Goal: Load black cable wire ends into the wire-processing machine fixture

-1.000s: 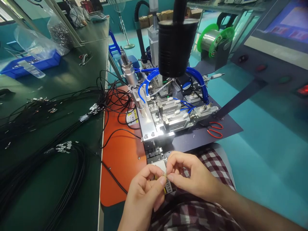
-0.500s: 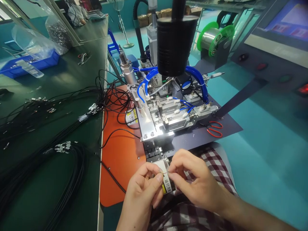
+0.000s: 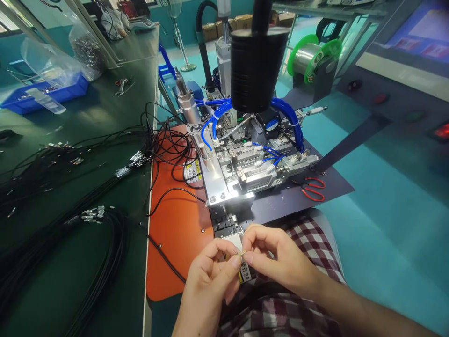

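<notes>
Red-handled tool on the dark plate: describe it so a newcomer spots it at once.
Find the silver machine with blue tubes mid-view. On the dark plate under it, toward the view's right, lies the hand tool. Its two looped red handles set it apart from the silver machine and dark plate beside it.

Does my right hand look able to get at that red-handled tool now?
Probably yes: the red-handled tool lies on the dark plate beyond your right hand, with nothing visible between. It pinches a tiny piece by the left hand, so it may need freeing.
</notes>
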Available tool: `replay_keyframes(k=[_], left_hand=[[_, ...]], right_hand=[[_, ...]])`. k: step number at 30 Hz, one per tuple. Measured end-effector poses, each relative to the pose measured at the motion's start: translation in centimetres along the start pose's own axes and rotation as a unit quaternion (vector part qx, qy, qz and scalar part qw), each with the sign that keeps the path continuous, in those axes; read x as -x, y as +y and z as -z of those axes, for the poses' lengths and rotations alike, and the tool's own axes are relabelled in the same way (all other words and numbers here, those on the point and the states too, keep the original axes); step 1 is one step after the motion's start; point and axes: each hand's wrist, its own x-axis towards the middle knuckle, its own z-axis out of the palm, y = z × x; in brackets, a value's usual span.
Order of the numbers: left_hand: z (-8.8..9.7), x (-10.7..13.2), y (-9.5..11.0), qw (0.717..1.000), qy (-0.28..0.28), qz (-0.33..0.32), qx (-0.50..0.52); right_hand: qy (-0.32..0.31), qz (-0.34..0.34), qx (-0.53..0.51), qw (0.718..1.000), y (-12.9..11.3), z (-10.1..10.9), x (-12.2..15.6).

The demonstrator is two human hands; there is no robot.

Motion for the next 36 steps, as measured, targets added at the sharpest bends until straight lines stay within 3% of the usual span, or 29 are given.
replay_keyframes(k=[24,31,36], left_hand=[[0.1,-0.1,-0.2,1.0,-0.005,0.0,0.007],[0.5,-0.3,0.1,0.999,-0.034,0.012,0.02],[0.6,-0.3,0.4,0.996,-0.054,0.06,0.032]], right_hand=[[0.027,-0.002,-0.006,1.0,0.5,-0.6,-0.2],[-0.097,-0.071,-0.158,0.98,1.9,0.3,-0.9],[-0.135,-0.038,-0.079,0.987,0.5,1.3,-0.8]])
